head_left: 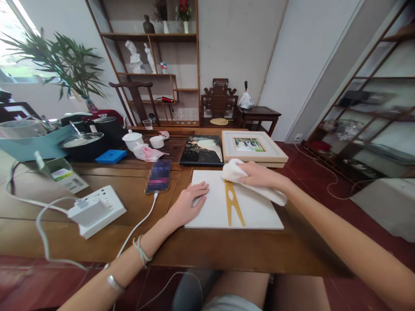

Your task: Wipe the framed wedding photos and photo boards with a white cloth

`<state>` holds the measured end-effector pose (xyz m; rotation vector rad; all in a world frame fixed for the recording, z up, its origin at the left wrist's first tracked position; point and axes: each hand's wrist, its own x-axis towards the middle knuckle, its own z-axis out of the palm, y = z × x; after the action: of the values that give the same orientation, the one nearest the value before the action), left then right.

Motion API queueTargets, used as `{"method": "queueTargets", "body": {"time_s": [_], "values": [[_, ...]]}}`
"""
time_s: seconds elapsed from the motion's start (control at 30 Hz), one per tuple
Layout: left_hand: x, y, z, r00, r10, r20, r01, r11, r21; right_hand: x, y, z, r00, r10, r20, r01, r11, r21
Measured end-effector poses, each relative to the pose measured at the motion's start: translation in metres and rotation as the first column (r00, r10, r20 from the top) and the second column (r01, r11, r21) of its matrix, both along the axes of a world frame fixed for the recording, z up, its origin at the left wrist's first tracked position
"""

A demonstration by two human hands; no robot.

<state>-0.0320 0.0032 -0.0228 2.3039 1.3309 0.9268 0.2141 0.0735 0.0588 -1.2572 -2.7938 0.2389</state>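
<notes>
A white square board (256,211) with a gold forked stand lies flat on the wooden table (136,242) in front of me. My left hand (189,201) rests flat on the board's left edge, fingers stretched out. My right hand (257,175) is closed on a white cloth (235,172) and presses it on the board's upper part, next to the gold stand (234,207).
Behind the board lie a dark picture panel (202,150) and a light-framed photo (251,146). A phone (158,176) on a white cable lies to the left, with a white power strip (97,209), a small box, pots, a teapot and cups further left. Shelves and chairs stand behind.
</notes>
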Motion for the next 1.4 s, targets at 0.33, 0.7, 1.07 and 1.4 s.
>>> {"method": "queueTargets", "body": {"time_s": [0.33, 0.7, 1.07, 1.4], "values": [[0.001, 0.0, 0.001, 1.0, -0.008, 0.024, 0.008, 1.0, 0.009, 0.023, -0.026, -0.05, 0.999, 0.017, -0.038, -0.011, 0.988, 0.157], [0.0, 0.001, 0.0, 1.0, -0.005, -0.007, 0.005, 1.0, 0.007, 0.05, -0.111, 0.007, 0.989, 0.133, 0.06, -0.12, 0.975, -0.186], [0.0, 0.001, 0.0, 1.0, -0.011, -0.025, 0.011, 1.0, 0.005, 0.05, -0.043, -0.024, 0.998, -0.039, 0.041, 0.041, 0.997, -0.059], [0.0, 0.0, 0.001, 1.0, -0.014, -0.022, 0.014, 1.0, 0.008, 0.039, -0.04, -0.031, 0.999, -0.043, -0.032, 0.043, 0.999, 0.014]]}}
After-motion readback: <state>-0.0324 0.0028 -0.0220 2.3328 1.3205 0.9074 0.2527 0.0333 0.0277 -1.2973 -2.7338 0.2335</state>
